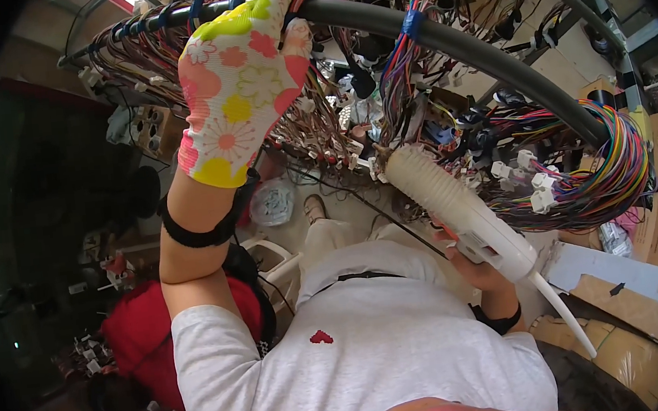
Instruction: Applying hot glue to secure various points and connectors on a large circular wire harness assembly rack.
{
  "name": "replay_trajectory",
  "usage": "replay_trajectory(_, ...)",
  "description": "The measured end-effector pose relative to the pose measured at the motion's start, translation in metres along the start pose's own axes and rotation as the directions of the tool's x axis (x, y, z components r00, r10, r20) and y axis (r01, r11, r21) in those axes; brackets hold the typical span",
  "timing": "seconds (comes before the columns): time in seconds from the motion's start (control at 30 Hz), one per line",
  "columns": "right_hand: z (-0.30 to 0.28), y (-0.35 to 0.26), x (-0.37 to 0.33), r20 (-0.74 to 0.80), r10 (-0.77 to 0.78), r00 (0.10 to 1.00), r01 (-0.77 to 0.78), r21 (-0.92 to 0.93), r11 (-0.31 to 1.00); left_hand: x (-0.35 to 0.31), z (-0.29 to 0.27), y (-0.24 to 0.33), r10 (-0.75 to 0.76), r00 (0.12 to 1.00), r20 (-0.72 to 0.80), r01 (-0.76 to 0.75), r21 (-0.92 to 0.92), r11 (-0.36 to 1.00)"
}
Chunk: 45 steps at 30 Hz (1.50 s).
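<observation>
Gloved left hand [239, 78] clamps the black tube [440, 37] while the right hand [484, 269] grips a white gun [462, 211].
The clamp seems to steady the harness; the gun's ribbed nose meets the wires [404, 77].

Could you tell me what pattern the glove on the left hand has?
The glove is white with pink, yellow and green flowers, seen in the head view.

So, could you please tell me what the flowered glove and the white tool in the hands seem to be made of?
The flowered glove on the left hand looks like knitted fabric, matt, its weave showing under the print. The white tool in the right hand looks like moulded plastic, smooth and slightly glossy, with a ribbed barrel; perhaps a heat gun.
</observation>
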State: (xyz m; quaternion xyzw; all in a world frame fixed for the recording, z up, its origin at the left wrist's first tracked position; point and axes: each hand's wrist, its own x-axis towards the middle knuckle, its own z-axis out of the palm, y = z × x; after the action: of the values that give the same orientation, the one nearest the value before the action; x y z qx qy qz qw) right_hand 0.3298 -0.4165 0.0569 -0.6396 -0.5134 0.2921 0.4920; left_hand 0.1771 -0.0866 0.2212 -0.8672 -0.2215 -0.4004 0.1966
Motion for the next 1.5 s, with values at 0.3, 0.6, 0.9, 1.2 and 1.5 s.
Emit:
replay_trajectory(0.3,0.000,-0.016,0.008,0.032,0.069,0.997,-0.073,0.160,0.984,0.001,-0.003,0.005,-0.006,1.000,0.012,0.006,-0.021,1.000)
replay_trajectory(0.6,0.007,-0.004,0.002,-0.070,0.096,0.993,-0.065,0.358,0.932,-0.049,-0.017,0.022,-0.125,0.991,-0.050,0.067,-0.625,0.778)
replay_trajectory(0.9,-0.003,-0.009,0.016,0.154,0.005,0.988,-0.032,0.180,0.983,-0.179,0.109,0.108,-0.185,0.428,0.884,0.169,-0.279,-0.945)
replay_trajectory(1.2,-0.005,0.016,-0.009,0.047,0.007,0.999,0.010,-0.348,0.937,-0.191,0.119,0.114,-0.246,0.374,0.894,0.091,-0.299,-0.950)
replay_trajectory(1.5,0.000,0.003,0.007,-0.042,0.087,0.995,-0.085,0.054,0.995,-0.212,0.086,0.111,-0.435,0.327,0.839,0.587,-0.541,-0.603)
